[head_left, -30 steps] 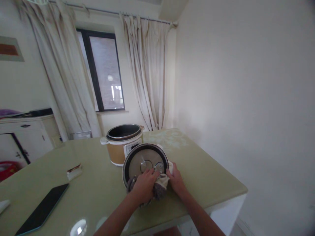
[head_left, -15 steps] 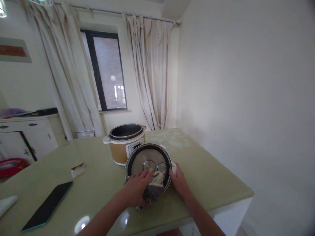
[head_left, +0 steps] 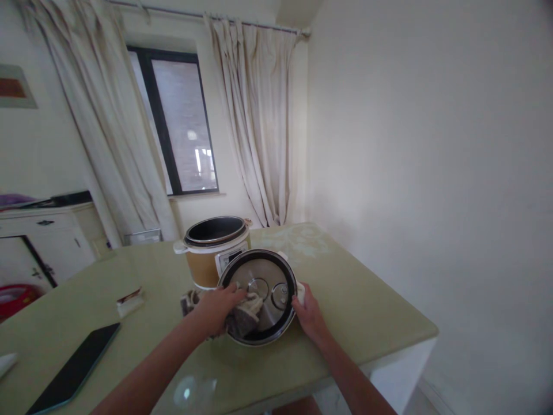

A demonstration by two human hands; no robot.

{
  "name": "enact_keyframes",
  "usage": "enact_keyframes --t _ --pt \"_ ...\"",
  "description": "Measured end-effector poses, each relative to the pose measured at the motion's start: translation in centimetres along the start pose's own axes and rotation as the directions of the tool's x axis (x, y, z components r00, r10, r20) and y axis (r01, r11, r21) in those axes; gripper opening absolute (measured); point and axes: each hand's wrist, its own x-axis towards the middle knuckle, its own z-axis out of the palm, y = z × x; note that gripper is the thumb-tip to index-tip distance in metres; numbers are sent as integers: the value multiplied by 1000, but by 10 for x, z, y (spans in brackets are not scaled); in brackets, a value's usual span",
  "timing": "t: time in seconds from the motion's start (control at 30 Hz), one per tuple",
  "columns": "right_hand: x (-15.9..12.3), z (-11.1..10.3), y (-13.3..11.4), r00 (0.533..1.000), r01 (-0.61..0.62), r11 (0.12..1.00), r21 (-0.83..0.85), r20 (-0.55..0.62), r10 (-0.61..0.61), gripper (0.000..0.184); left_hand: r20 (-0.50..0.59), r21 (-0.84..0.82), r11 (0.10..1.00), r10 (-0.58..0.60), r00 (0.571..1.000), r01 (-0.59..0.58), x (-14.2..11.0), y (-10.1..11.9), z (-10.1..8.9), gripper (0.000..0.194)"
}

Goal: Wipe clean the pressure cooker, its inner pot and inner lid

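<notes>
Head view: left fingers [head_left: 232,294] hold cloth [head_left: 246,318] on lid [head_left: 268,278] at 8 o'clock; right fingers [head_left: 307,295] grip lid at 3 (cooker [head_left: 202,267] at 11).

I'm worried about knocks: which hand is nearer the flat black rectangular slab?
Left. The left hand, on a grey-and-cream cloth, is right of the flat black rectangular slab; the right hand is farther right, holding the round silver-and-black lid's right edge.

At the one lid [head_left: 266,278] I count my two hands [head_left: 218,308] [head_left: 310,314] and one cloth [head_left: 247,320]; behind it, one cooker [head_left: 202,268], one window [head_left: 184,127], two curtains [head_left: 101,132] [head_left: 261,127]; left of it, one black slab [head_left: 76,368].
</notes>
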Motion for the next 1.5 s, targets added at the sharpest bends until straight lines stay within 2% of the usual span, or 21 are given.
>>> enact_keyframes --t 0.1,0.2,0.3,0.4,0.53,0.6,0.7,0.77,0.9,0.97,1.03,1.13,1.27,1.37,1.5 --pt "-1 0 -1 1000 10 1000 3 -1 -10 51 -42 -9 998 -56 998 56 3 -14 -3 91" --pt "-2 1 -2 1000 18 1000 -2 3 -18 51 -160 31 992 -120 980 126 12 -17 -9 77" --pt "-2 1 -3 1000 7 1000 -8 17 -7 51 -287 15 975 -206 935 220 29 -9 -15 71" --pt "-2 3 -3 1000 -7 1000 -27 21 8 50 -370 -77 962 -271 889 262 51 9 -21 65" --pt "-4 3 -5 998 1 1000 -26 65 1 47 -484 -256 946 -303 821 198 82 50 -26 63" --pt "-4 3 -6 997 13 1000 -15 72 -12 46 -495 -352 924 -319 808 149 93 73 -23 67" --pt "-5 1 -5 999 13 1000 -6 34 -13 43 -464 -428 903 -245 851 27 97 98 -11 71" --pt "-4 -1 -3 1000 10 1000 3 14 -10 41 -435 -451 890 -161 886 -60 93 104 -1 70" --pt "-4 -2 0 999 41 999 32 33 -42 39 -355 -439 884 -3 935 -163 75 93 6 68" --pt "-4 -1 -2 995 72 996 58 58 -75 41 -306 -359 916 67 950 -180 68 85 1 68" --pt "-4 -1 -5 994 68 996 63 79 -73 44 -272 -250 956 83 959 -154 64 81 -3 69" --pt "-3 0 -8 997 20 999 27 71 -22 47 -285 -118 991 28 958 -64 66 79 -7 66" --pt "-2 1 -6 999 0 1000 10 47 -1 48 -370 -39 998 -66 926 56 77 66 -8 58" --pt "-1 1 -3 999 -7 1000 16 53 6 47 -413 -46 992 -129 901 121 79 45 -7 61" --pt "-1 2 -2 998 -14 1000 12 57 13 47 -397 -102 968 -250 883 229 71 20 -7 70"
